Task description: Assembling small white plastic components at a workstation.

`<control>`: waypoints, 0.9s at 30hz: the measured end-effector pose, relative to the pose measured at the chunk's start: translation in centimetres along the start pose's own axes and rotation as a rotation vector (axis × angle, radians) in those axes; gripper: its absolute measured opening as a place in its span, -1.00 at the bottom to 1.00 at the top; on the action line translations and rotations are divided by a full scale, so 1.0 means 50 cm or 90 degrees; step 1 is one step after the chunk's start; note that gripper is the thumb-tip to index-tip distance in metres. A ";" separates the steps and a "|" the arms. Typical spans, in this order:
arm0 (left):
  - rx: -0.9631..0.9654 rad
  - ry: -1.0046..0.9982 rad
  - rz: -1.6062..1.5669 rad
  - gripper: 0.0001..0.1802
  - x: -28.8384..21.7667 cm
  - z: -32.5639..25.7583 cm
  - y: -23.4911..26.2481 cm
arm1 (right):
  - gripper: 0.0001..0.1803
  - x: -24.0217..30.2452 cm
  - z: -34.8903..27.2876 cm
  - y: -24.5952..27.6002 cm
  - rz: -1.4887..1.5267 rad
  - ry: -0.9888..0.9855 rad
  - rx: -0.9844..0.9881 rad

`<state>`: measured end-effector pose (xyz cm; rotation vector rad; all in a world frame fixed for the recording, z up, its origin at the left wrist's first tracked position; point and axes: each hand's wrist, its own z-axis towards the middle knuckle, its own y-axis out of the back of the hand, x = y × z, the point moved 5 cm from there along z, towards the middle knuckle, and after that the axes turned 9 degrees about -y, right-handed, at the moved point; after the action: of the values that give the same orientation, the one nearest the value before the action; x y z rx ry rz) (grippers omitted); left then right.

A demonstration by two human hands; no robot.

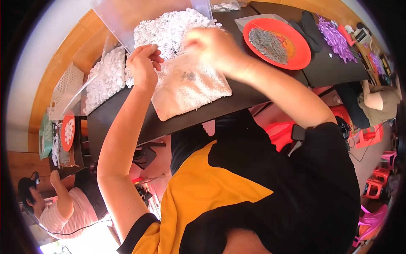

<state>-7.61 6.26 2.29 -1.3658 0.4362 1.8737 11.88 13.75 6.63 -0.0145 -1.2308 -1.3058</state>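
Note:
My left hand (145, 64) is raised at the front left of a heap of small white ring-like pieces (169, 29), its fingers curled and the thumb near the index finger. Whatever it pinches, if anything, is too small to make out. Over the right side of the heap, my right hand (215, 47) is smeared by motion, and its fingers do not show clearly. Below both hands a beige towel (192, 91) with a dark mark lies on the dark table (122, 114). To the right, a red plate (298, 55) holds many thin grey metal pieces (268, 44).
A clear plastic bin (120, 21) stands behind the heap. More white pieces (105, 76) fill a container at left, near a white basket (67, 86). Purple items (336, 40) lie at far right. One co-worker (69, 203) sits at lower left, another (380, 101) at right.

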 end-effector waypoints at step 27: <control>0.013 0.097 -0.084 -0.90 0.017 -0.061 0.014 | -0.85 -0.174 0.085 -0.022 -0.355 -0.118 0.173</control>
<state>-6.26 4.12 0.27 -1.4930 0.4290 1.6612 10.21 22.11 1.89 0.4379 -1.6355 -1.6228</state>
